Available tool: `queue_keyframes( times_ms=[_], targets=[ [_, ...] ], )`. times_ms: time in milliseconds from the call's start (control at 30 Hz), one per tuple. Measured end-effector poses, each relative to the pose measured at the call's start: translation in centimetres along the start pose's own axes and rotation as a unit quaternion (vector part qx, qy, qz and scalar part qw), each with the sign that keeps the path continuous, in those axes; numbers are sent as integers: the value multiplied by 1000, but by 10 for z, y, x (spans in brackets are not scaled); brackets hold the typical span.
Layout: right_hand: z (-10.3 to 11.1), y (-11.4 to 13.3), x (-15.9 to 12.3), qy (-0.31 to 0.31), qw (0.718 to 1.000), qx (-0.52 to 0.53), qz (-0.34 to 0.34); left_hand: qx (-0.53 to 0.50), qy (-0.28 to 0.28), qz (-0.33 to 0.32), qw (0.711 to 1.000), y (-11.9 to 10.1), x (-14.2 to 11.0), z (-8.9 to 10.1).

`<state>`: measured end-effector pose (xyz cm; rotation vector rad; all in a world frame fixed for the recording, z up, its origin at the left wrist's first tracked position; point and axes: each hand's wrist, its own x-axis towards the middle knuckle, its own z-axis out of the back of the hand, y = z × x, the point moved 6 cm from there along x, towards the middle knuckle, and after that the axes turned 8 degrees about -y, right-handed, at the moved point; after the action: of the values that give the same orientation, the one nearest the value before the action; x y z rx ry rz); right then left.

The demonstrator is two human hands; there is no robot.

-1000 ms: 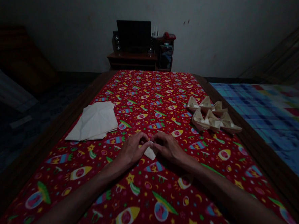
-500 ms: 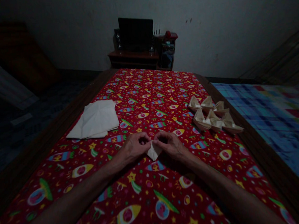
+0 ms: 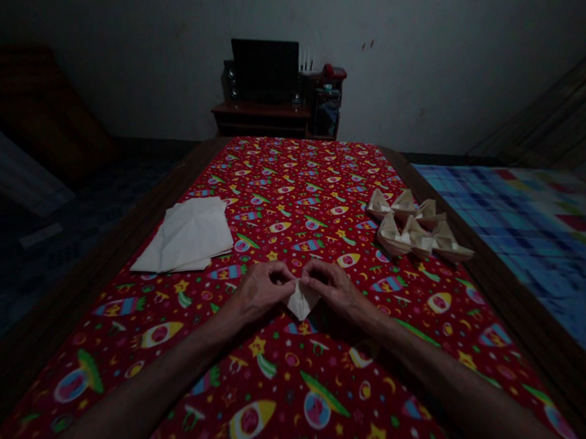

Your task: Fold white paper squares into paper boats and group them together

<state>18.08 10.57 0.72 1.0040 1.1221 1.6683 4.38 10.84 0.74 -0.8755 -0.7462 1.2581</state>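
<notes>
A small folded piece of off-white paper (image 3: 301, 302) is pinched between both hands over the middle of the cloth, its pointed corner facing me. My left hand (image 3: 264, 285) grips its upper left edge with thumb and fingertips. From the other side, my right hand (image 3: 333, 286) pinches the upper right edge, the two sets of fingertips almost meeting. The fingers cover the paper's far part. To the left lies a stack of flat, creased paper sheets (image 3: 192, 233). Several folded paper boats (image 3: 413, 235) sit in two rows to the right.
A red patterned cloth (image 3: 303, 384) covers the table, with dark wooden edges (image 3: 480, 287) on both sides. Beyond the far end, a monitor (image 3: 266, 69) stands on a low desk (image 3: 261, 112) by the wall. A blue checked cover (image 3: 496, 214) lies at the right.
Both hands keep their pinch on the folded paper. Its near corner reaches slightly lower, and its shape has opened a little wider. The stack and the boats stay put.
</notes>
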Motion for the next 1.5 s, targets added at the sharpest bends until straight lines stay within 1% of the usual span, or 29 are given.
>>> queue_keyframes(
  times_ms=[100, 200, 400, 467, 567, 633, 733, 800, 867, 1033, 1100, 1167, 1233, 1267, 1333, 1400, 1433, 1500],
  targets=[
    [-1, 3, -1, 31, 999, -22, 19, -2, 0, -14, 1000, -3, -1, -1],
    [-1, 3, -2, 56, 998, -12, 15, 0, 5, -18, 1000, -7, -2, -1],
    [-1, 0, -2, 53, 997, 48, -13, 31, -29, -42, 998, -17, -5, 4],
    [0, -4, -2, 36, 997, 72, -21, 18, -40, -33, 998, -16, -4, 8],
    [9, -10, -1, -22, 998, 59, 3, -17, -63, 2, 998, -5, 0, 14],
    [16, -13, -1, -72, 997, 14, 29, -40, -94, 19, 995, 5, 3, 20],
    [26, -14, -3, -129, 987, -80, 51, -47, -150, 19, 987, 17, 4, 30],
    [29, -12, -4, -145, 979, -136, 57, -30, -172, 16, 985, 22, 4, 35],
    [30, -10, -5, -150, 971, -175, 60, -9, -182, 18, 983, 24, 3, 39],
    [32, -10, -6, -164, 958, -231, 52, 12, -164, 34, 986, 30, 3, 41],
    [31, -9, -6, -163, 954, -244, 52, 48, -167, 25, 984, 29, 3, 42],
    [30, -8, -6, -155, 953, -256, 54, 109, -177, -3, 978, 24, 2, 42],
    [29, -6, -6, -145, 952, -261, 61, 150, -172, -54, 972, 15, 1, 39],
    [28, -5, -6, -139, 953, -262, 65, 153, -163, -86, 971, 10, 0, 36],
    [26, -3, -7, -131, 954, -260, 73, 130, -136, -154, 970, 1, -1, 30],
    [25, -2, -7, -128, 955, -257, 77, 95, -106, -190, 971, -2, -2, 25],
    [25, -2, -7, -127, 955, -257, 78, 76, -96, -186, 975, -1, -2, 23],
    [24, -3, -7, -121, 956, -256, 81, 30, -86, -148, 985, 4, 1, 22]
  ],
)
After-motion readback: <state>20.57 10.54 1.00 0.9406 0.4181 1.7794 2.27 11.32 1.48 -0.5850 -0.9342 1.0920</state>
